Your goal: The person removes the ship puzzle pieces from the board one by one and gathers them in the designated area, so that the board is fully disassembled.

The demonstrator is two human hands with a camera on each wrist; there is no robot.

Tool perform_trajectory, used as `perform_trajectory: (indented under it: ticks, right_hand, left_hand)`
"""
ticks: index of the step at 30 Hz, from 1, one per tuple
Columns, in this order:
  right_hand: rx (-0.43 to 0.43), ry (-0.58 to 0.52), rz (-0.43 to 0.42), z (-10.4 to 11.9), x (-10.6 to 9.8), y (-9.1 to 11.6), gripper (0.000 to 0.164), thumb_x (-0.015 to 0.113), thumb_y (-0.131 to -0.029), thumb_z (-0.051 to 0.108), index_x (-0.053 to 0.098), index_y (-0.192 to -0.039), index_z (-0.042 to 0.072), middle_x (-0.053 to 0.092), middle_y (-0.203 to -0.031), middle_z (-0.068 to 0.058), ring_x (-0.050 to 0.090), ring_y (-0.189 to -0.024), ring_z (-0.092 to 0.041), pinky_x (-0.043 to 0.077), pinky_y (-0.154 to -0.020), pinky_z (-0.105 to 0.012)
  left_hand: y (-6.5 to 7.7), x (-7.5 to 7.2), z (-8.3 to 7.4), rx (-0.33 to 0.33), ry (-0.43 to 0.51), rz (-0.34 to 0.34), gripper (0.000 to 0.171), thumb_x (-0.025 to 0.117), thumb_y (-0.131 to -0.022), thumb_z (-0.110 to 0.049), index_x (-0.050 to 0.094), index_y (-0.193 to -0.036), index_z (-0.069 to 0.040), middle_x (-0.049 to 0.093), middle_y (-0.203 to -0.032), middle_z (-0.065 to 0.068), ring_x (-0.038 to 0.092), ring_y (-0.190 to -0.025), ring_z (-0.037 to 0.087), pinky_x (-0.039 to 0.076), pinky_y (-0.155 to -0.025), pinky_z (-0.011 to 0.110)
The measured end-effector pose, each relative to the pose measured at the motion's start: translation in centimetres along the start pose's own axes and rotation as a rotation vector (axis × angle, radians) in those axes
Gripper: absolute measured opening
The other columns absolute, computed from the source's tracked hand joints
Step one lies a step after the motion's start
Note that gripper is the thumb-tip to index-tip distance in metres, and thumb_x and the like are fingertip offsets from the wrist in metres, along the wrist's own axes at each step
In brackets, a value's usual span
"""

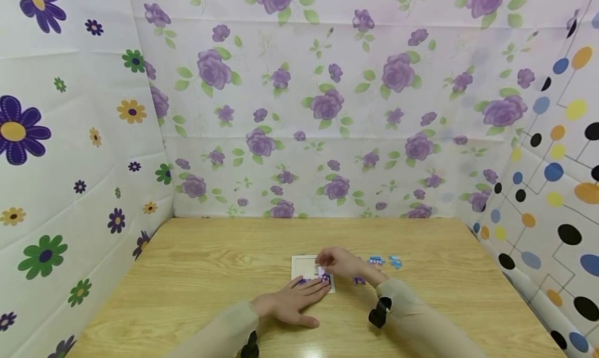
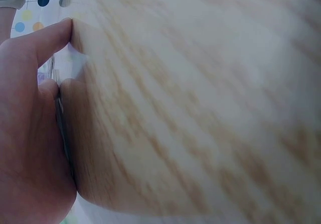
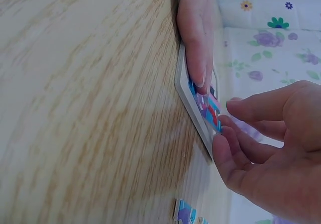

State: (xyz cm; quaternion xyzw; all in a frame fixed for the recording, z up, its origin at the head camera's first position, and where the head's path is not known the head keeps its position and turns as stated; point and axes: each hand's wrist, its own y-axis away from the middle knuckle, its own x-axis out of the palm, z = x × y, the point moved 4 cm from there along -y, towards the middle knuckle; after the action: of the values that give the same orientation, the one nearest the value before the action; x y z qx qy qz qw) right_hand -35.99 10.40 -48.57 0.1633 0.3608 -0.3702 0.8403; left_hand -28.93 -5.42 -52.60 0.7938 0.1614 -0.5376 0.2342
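A white-framed jigsaw puzzle tray (image 1: 293, 268) lies on the table, with purple pieces along its near side. My left hand (image 1: 296, 302) rests over that near edge, fingers straight and spread, fingertips on the purple pieces. At the tray's right side, my right hand (image 1: 345, 263) pinches a puzzle piece (image 3: 214, 117) with blue and red on it. In the right wrist view the piece is at the fingertips, low over the tray. The left wrist view shows mainly the left thumb (image 2: 52, 40) and the table surface.
Right of the tray lie loose puzzle pieces: a blue one with a white-and-red pattern (image 1: 376, 260), a light blue one (image 1: 395, 262) and a purple one (image 1: 359, 280). The wooden table (image 1: 220, 264) is bordered by flowered and dotted cloth walls.
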Motion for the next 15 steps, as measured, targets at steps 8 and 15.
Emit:
perform_trajectory:
  ticks: [8, 15]
  right_hand:
    - [0.006, 0.023, 0.009, -0.46, 0.11, 0.01, 0.022, 0.057, -0.093, -0.003, 0.063, -0.113, 0.002, 0.067, -0.108, -0.011, 0.063, -0.102, -0.025, 0.052, -0.091, -0.041]
    - [0.015, 0.019, 0.0, -0.41, -0.03, 0.18, 0.02, 0.057, -0.094, -0.001, 0.064, -0.112, 0.002, 0.068, -0.109, -0.013, 0.064, -0.104, -0.029, 0.052, -0.091, -0.045]
  left_hand:
    - [0.01, 0.17, 0.02, -0.013, -0.001, -0.001, 0.078, 0.042, -0.099, -0.055, 0.002, -0.157, -0.021, -0.001, -0.165, -0.005, 0.001, -0.152, 0.016, 0.005, -0.119, 0.056]
    - [0.09, 0.0, -0.2, -0.014, 0.015, -0.009, 0.078, 0.044, -0.098, -0.053, 0.004, -0.157, -0.021, 0.001, -0.165, -0.005, 0.002, -0.152, 0.017, 0.005, -0.119, 0.057]
